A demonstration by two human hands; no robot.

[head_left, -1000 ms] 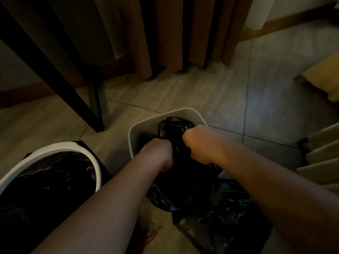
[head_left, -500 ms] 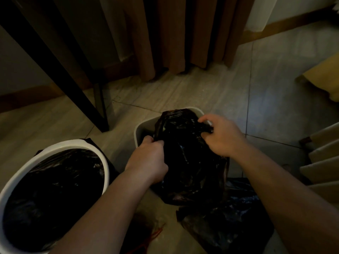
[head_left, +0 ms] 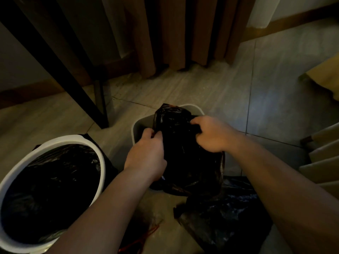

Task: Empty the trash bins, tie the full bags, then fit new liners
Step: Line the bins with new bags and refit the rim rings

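A small white bin (head_left: 136, 125) stands on the floor in front of me. Over its opening hangs a black plastic bag (head_left: 183, 143). My left hand (head_left: 146, 154) pinches the bag's left edge and my right hand (head_left: 211, 134) grips its right edge, holding it spread between them. A larger round white bin (head_left: 88, 145) with a black liner inside sits at the lower left. Another crumpled black bag (head_left: 220, 213) lies on the floor below my right forearm.
A black table leg (head_left: 99, 101) stands just left of the small bin. Brown curtains (head_left: 183, 33) hang at the back. Stacked beige cushions (head_left: 322, 162) lie at the right edge, and a red string (head_left: 145, 237) rests on the tiled floor between my arms.
My hands have moved apart, spreading the black bag wider over the small bin. A second ago they were close together, bunching it.
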